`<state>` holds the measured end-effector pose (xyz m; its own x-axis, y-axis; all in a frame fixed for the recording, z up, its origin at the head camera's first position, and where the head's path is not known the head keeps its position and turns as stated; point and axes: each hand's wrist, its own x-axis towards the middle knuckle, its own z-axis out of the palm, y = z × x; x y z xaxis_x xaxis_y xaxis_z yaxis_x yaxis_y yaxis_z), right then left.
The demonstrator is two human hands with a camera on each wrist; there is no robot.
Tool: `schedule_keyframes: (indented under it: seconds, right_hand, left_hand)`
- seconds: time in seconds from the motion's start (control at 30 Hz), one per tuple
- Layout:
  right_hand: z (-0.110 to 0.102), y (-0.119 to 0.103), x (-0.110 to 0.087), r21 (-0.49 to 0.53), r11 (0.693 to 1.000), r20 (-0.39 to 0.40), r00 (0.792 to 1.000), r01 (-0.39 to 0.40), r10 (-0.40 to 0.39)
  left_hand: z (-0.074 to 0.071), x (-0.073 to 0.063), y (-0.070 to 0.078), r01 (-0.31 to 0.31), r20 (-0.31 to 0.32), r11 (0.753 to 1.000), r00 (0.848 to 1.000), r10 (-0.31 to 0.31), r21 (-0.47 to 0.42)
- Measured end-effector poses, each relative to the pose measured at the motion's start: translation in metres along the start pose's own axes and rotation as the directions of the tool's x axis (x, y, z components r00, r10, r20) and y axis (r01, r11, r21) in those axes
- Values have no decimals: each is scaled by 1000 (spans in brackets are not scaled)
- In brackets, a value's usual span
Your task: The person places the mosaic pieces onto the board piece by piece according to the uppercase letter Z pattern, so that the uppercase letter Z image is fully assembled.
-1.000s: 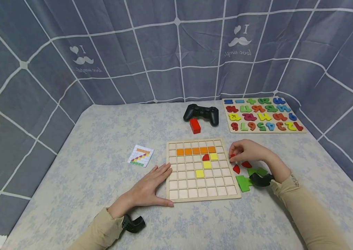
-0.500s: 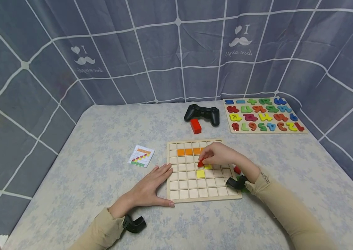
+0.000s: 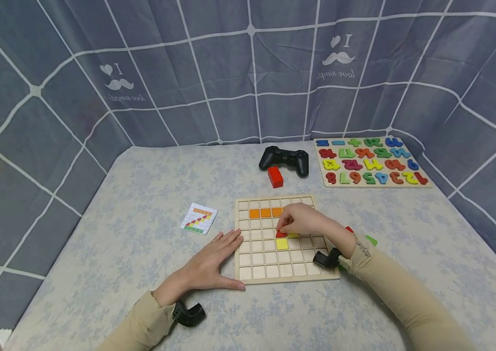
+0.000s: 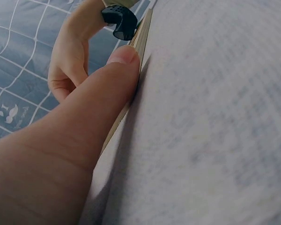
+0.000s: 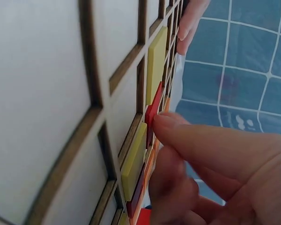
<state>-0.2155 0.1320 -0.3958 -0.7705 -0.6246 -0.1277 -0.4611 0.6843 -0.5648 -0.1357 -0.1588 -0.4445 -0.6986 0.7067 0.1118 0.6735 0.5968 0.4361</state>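
Note:
A wooden grid board (image 3: 287,281) lies on the table, with a row of orange tiles (image 3: 265,213) near its far side. My left hand (image 3: 206,267) rests with spread fingers at the board's left edge, the thumb (image 4: 124,55) against its near corner. Over the middle of the grid, my right hand (image 3: 302,219) pinches a red quarter-round tile (image 5: 152,110) between thumb and finger. That tile stands tilted at a cell just beyond a yellow tile (image 3: 281,244). Another yellow tile (image 5: 134,161) and a dark red one beside it sit in cells close by; the hand partly covers them in the head view.
Left of the board lies a printed pattern card (image 3: 199,218). A red block (image 3: 275,177) and a black game controller (image 3: 284,160) are behind it. At the back right lies a number puzzle board (image 3: 371,163). A green tile (image 3: 372,240) shows beyond the right forearm.
My right hand picked up a red tile from beside the board and carried it left over the grid, then lowered it to a cell. The left hand has stayed in place.

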Motion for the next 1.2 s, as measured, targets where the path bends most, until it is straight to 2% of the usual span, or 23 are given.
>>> schedule_keyframes:
  seconds: [0.13, 0.27, 0.43, 0.6, 0.83, 1.03, 1.2]
  right_hand:
    - [-2, 1, -3, 25, 1000, -3, 1000, 15, -15]
    - [-9, 6, -11, 131, 991, 11, 1000, -24, 23]
    - [-21, 22, -25, 199, 979, 15, 999, -49, 47]
    - [-32, 39, -42, 222, 974, 22, 999, -36, 32]
    - [-38, 60, -61, 254, 967, 8, 1000, 22, -25]
    - [-41, 69, -70, 262, 963, 34, 998, -65, 58]
    - [-44, 76, -77, 262, 960, 60, 994, -101, 89]
  left_hand:
    - [0, -1, 0, -15, -12, 1000, 1000, 15, -3]
    - [0, 0, -1, -26, -16, 1000, 1000, 26, -1]
    - [-2, 0, 0, -13, -3, 1000, 1000, 13, -10]
    - [-3, 0, 1, -7, 5, 1000, 1000, 7, -12]
    - [-2, -1, 1, -20, -8, 1000, 1000, 20, 2]
    - [-1, -1, 0, -14, -10, 1000, 1000, 14, 3]
    - [-1, 0, 0, -14, -9, 1000, 1000, 14, 1]
